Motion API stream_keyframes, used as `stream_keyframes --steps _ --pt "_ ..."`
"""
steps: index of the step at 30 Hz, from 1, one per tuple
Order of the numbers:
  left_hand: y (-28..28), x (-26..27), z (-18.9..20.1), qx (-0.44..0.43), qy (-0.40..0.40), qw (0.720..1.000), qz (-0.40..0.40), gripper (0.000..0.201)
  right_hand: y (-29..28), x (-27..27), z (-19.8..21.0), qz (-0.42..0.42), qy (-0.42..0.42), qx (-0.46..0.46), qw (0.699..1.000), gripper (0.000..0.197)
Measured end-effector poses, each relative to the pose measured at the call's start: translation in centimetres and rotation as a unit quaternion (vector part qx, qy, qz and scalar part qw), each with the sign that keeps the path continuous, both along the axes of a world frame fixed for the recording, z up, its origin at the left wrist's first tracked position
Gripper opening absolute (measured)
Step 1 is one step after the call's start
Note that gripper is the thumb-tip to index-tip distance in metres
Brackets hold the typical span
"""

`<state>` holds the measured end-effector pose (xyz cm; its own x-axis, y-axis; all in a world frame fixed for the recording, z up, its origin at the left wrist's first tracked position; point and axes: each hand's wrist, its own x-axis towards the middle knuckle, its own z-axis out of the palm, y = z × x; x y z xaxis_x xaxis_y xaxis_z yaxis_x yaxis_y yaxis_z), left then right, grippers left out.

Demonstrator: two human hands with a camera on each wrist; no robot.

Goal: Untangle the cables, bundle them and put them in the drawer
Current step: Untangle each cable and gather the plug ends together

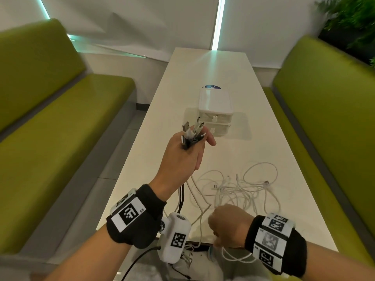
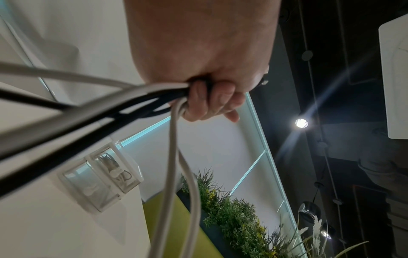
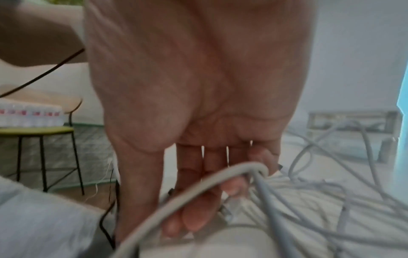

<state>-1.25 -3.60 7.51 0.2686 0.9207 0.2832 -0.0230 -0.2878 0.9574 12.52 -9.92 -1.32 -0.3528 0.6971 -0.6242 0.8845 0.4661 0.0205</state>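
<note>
My left hand (image 1: 190,153) is raised over the table and grips a bunch of white and black cables (image 2: 132,97) near their ends. Their USB plugs (image 1: 192,130) stick up above the fist, and the cables hang down past my wrist. My right hand (image 1: 229,226) is low at the table's near edge, fingers curled round a white cable (image 3: 198,190) whose loops hang below the edge. A tangle of white cables (image 1: 243,189) lies on the table in front of it. A small white two-drawer box (image 1: 216,112) stands mid-table; a bundled cable shows inside one drawer (image 2: 110,167).
The long white table (image 1: 223,63) runs between two green benches, left (image 1: 50,118) and right (image 1: 324,118). A plant (image 1: 351,21) stands at the back right. A blue round sticker (image 1: 213,86) lies behind the box. A chair (image 3: 44,139) stands off the table's near side.
</note>
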Motion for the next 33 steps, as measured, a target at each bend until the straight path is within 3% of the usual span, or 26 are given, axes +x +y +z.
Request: stream_keyframes --steps 5,9,11,13,16,18,21,25,29,33 --pt "0.0 -0.2 -0.1 0.001 -0.004 1.0 -0.001 0.029 1.3 1.0 0.7 -0.055 0.062 -0.004 0.997 0.02" --pt "0.1 -0.6 -0.1 -0.001 0.008 1.0 0.006 0.03 4.1 2.3 3.3 -0.149 0.179 0.048 0.971 0.019" --pt "0.2 -0.7 -0.1 0.001 0.023 1.0 0.011 0.029 5.4 3.0 4.6 -0.225 0.28 0.071 0.931 0.018" --pt "0.3 -0.7 -0.1 0.001 0.04 0.999 0.018 0.029 6.1 3.4 6.1 -0.286 0.387 0.091 0.872 0.015" --pt "0.7 -0.6 -0.4 -0.01 0.052 0.998 0.033 0.027 6.7 3.7 8.6 -0.312 0.504 0.116 0.797 0.016" --pt "1.0 -0.3 -0.9 0.0 0.084 0.996 0.04 0.02 6.7 3.7 9.9 -0.295 0.55 0.127 0.771 0.019" --pt "1.0 0.0 -1.7 0.013 0.158 0.987 0.021 0.028 6.4 3.2 11.0 -0.269 0.606 0.15 0.733 0.02" --pt "1.2 0.3 -2.0 0.016 0.191 0.982 0.001 0.028 6.5 2.9 11.2 -0.254 0.648 0.193 0.692 0.017" --pt "1.6 0.4 -2.5 0.02 0.15 0.988 0.021 0.026 6.9 3.6 9.5 -0.243 0.6 0.253 0.719 0.015" --pt "1.6 0.3 -2.4 0.029 0.129 0.99 0.052 0.023 6.1 3.6 6.2 -0.209 0.469 0.171 0.841 0.038"
